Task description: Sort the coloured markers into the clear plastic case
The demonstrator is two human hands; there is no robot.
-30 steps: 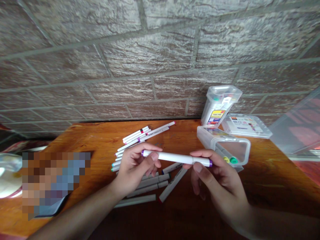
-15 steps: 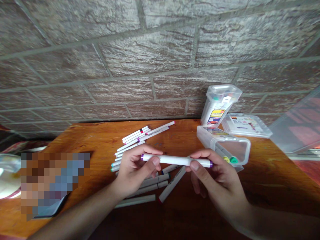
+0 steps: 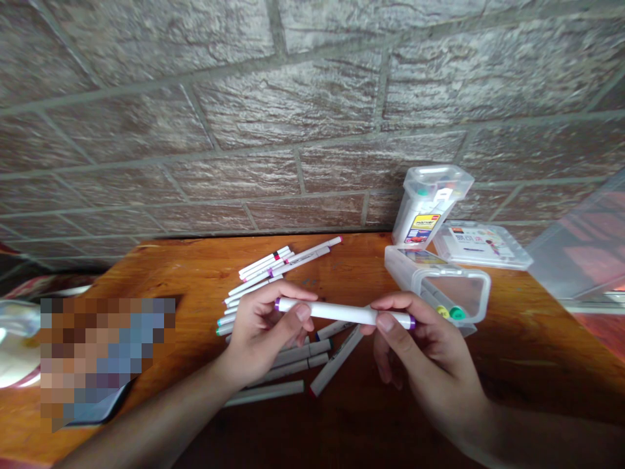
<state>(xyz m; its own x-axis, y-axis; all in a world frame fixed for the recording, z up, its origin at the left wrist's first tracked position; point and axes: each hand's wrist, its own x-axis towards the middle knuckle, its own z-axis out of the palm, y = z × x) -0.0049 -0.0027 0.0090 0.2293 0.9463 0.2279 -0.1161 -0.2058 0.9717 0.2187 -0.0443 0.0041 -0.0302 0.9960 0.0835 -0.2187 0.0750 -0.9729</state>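
On the brown wooden table (image 3: 527, 358), scattered white markers (image 3: 307, 259) lie beyond my left hand (image 3: 261, 332), which pinches a slim purple-ended marker (image 3: 342, 312) above the table's middle; my right hand (image 3: 424, 352) grips its other end. At the table's right lies a clear plastic case (image 3: 401, 268).

A: Home or office?
B: Looks like a home desk, tho can't be sure: varnished orange-brown wooden table (image 3: 517, 365) agst. rough grey-brown brick wall (image 3: 332, 98).
A: Other signs?
B: Clear plastic marker box (image 3: 422, 225) w/ yellow label; slim white cylindrical markers (image 3: 336, 361) strewn abt.
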